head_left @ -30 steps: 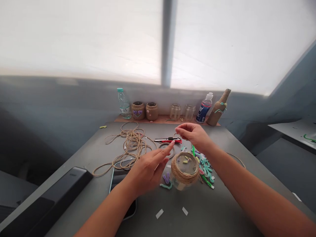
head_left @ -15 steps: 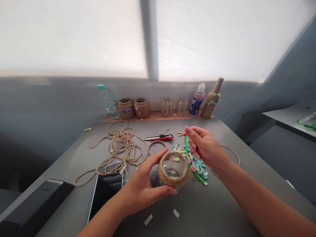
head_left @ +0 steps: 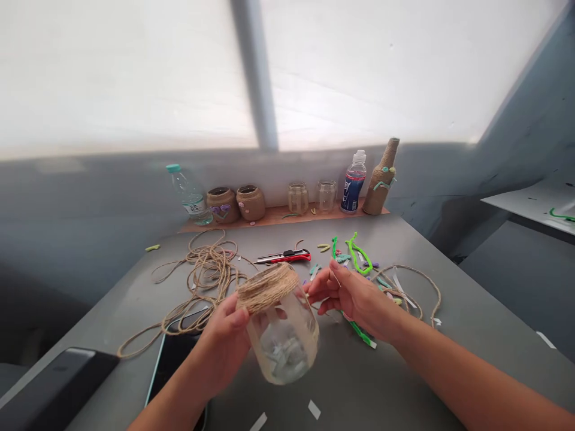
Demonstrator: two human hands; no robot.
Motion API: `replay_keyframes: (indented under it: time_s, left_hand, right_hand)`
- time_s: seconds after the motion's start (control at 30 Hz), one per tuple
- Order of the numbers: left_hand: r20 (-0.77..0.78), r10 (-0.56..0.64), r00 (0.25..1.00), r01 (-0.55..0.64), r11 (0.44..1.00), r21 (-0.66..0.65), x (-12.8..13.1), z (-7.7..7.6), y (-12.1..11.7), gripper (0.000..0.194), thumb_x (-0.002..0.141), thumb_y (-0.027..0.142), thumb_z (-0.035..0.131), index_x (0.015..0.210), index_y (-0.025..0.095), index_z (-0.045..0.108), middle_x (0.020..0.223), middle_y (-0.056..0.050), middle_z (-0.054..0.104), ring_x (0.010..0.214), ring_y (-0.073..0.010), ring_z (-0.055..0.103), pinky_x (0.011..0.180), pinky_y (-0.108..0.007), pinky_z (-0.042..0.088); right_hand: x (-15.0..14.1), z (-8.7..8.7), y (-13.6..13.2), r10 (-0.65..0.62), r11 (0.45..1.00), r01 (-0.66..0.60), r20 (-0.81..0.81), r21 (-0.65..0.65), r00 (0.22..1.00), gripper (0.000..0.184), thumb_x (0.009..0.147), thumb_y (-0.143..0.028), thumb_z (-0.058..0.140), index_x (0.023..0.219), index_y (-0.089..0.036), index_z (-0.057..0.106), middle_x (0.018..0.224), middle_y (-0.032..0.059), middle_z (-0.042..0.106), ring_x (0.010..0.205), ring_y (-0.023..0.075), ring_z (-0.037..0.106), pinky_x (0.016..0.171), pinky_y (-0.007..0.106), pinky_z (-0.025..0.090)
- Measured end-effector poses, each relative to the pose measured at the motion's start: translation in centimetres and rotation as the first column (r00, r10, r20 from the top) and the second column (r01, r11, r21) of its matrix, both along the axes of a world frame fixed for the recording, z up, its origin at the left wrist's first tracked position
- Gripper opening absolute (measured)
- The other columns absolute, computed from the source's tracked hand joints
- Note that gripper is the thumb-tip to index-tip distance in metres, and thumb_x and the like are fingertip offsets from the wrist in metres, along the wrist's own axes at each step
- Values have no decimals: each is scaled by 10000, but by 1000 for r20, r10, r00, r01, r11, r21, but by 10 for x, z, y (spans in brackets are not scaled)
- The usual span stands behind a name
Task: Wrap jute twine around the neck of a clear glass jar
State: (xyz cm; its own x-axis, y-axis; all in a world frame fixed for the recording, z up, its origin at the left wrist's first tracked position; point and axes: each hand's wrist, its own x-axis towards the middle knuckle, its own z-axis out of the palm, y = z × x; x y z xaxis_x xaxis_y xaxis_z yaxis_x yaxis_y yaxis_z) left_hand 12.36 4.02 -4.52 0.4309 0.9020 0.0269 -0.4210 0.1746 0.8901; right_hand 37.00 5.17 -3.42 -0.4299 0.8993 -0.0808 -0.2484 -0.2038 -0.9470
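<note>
My left hand (head_left: 224, 341) grips a clear glass jar (head_left: 287, 341) from its left side, thumb near the neck. The jar tilts, its mouth away from me and its base toward me. Several turns of jute twine (head_left: 268, 288) circle its neck, and pale strips run down the glass. At the jar's right side is my right hand (head_left: 353, 296), fingers loosely curled and thumb apart from them. Its fingertips are close to the glass, partly behind it; whether they touch is unclear. Under and beyond this hand lie green fuzzy stems (head_left: 359, 254) and small coloured pieces.
Loose twine (head_left: 211, 269) is heaped on the left, near a phone (head_left: 173, 353) and a black object (head_left: 58, 383). A red utility knife (head_left: 285, 256) lies beyond the jar. Twine-covered jars (head_left: 250, 203), glass jars (head_left: 297, 197), bottles (head_left: 353, 185) and a twine-wrapped bottle (head_left: 381, 185) stand at the back.
The jar has tipped from mouth-up to lying at a slant, showing its side and base. My right hand has come down and left to the jar. The view has shifted slightly.
</note>
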Motion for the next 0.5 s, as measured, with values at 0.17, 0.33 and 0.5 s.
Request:
replay_keyframes:
  time_s: [0.17,0.33,0.5]
  left_hand:
    - [77,-57,995,56,998,13,2,10,-3,435,912,507,580,1205,228,738,1162,-112,762,1197,-376,637,1035,-522,492]
    - [50,-62,997,61,998,29,0,7,-2,375,921,488,562,1114,230,755,1053,-91,756,1063,-318,667,955,-446,520]
    - [-43,12,999,-10,999,44,1,8,-2,350,896,479,612,1048,208,773,971,-71,719,897,-241,641,839,-343,522]
  right_hand:
    - [2,6,-5,94,994,-93,25,-49,995,607,947,-721,457,903,-182,732,1136,115,723,825,176,650,672,263,451]
    - [2,3,-5,183,983,-179,101,-45,978,666,979,-716,366,931,-175,751,1054,99,705,740,150,540,631,256,407]
    - [5,6,-4,85,996,-87,137,12,987,702,960,-744,354,878,-181,764,864,74,664,652,154,432,568,270,352]
